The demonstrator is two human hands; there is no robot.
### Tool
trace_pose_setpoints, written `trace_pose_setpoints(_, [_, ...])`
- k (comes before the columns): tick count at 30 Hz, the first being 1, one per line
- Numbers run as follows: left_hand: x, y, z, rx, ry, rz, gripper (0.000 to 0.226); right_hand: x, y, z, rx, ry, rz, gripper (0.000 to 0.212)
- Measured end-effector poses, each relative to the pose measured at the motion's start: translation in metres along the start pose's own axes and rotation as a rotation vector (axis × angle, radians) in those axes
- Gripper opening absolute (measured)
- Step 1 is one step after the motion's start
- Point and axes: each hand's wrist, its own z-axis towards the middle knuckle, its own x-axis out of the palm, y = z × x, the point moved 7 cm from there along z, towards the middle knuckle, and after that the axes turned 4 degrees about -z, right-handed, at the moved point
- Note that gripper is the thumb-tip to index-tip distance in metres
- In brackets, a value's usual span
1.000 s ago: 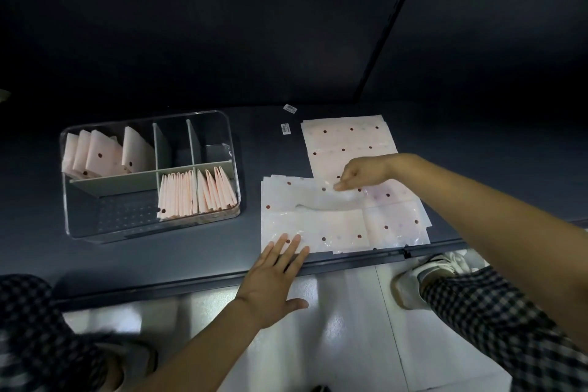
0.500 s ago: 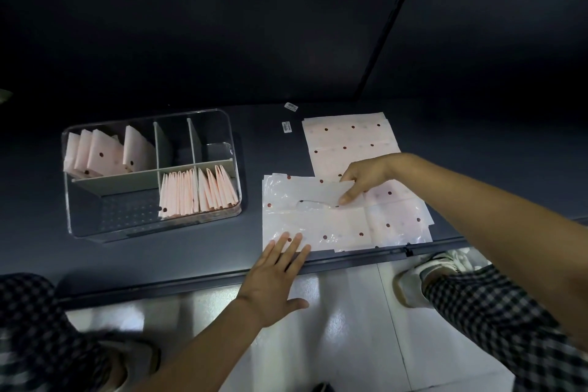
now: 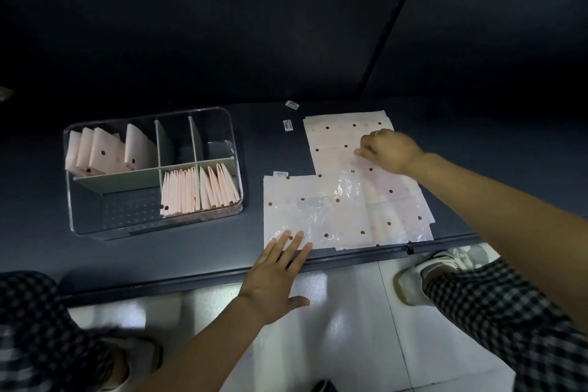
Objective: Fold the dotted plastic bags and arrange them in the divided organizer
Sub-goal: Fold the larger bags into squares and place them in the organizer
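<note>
Two hands work: left hand (image 3: 276, 267) lies flat on the bag (image 3: 315, 213), right hand (image 3: 389, 151) pinches the stack (image 3: 337, 140); slick plastic could slide, lifting several.

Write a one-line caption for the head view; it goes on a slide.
Left hand presses a flat dotted bag; right hand reaches the far stack.

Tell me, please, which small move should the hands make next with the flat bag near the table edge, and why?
Probably fold the front dotted bag in half. It lies flat and unfolded, the left hand already pins its near corner with straight fingers, and the right hand rests on the stack of bags behind, so it should come back to lift the bag's free edge.
</note>
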Motion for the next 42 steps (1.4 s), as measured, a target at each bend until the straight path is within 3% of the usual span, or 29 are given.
trace_pose_setpoints(3, [0.001, 0.001, 0.001, -0.007, -0.009, -0.011, 0.094, 0.013, 0.042, -0.037, -0.174, -0.261, 0.153, 0.025])
trace_pose_setpoints(7, [0.001, 0.007, 0.003, -0.006, -0.016, -0.030, 0.086, 0.061, 0.104, -0.095, -0.421, -0.277, 0.085, 0.036])
trace_pose_setpoints(13, [-0.026, 0.020, 0.015, -0.019, -0.146, -0.158, 0.057, 0.087, 0.095, -0.117, -0.301, -0.341, 0.072, 0.039])
trace_pose_setpoints(19, [-0.048, 0.045, 0.019, -0.104, -0.301, -0.279, 0.027, 0.093, 0.081, -0.125, -0.399, -0.402, 0.062, 0.038])
trace_pose_setpoints(22, [-0.049, 0.046, 0.017, -0.054, -0.322, -0.225, 0.024, 0.101, 0.078, -0.127, -0.451, -0.422, 0.035, 0.033])
trace_pose_setpoints(27, [-0.050, 0.042, 0.017, -0.009, -0.327, -0.203, 0.027, 0.107, 0.088, -0.123, -0.560, -0.392, -0.239, 0.007])
trace_pose_setpoints(29, [-0.049, 0.043, 0.016, -0.026, -0.302, -0.252, 0.035, 0.100, 0.077, -0.118, -0.447, -0.304, 0.079, 0.015])
trace_pose_setpoints(31, [-0.049, 0.049, 0.015, -0.068, -0.308, -0.320, 0.043, 0.098, 0.061, -0.111, -0.274, -0.103, 0.428, 0.009])
trace_pose_setpoints(33, [-0.055, 0.063, 0.009, -0.188, -0.385, -0.476, 0.042, 0.095, 0.052, -0.107, -0.157, 0.066, 0.705, 0.013])
trace_pose_setpoints(35, [-0.057, 0.079, 0.004, -0.340, -0.425, -0.684, 0.035, 0.086, 0.043, -0.100, -0.063, 0.097, 0.915, 0.016])
trace_pose_setpoints(39, [-0.054, 0.084, 0.008, -0.379, -0.400, -1.051, 0.008, 0.085, 0.031, -0.093, 0.025, 0.159, 1.173, 0.006])
trace_pose_setpoints(42, [-0.054, 0.082, 0.013, -0.419, -0.405, -1.084, 0.007, 0.100, 0.020, -0.093, 0.120, 0.167, 1.222, 0.024])
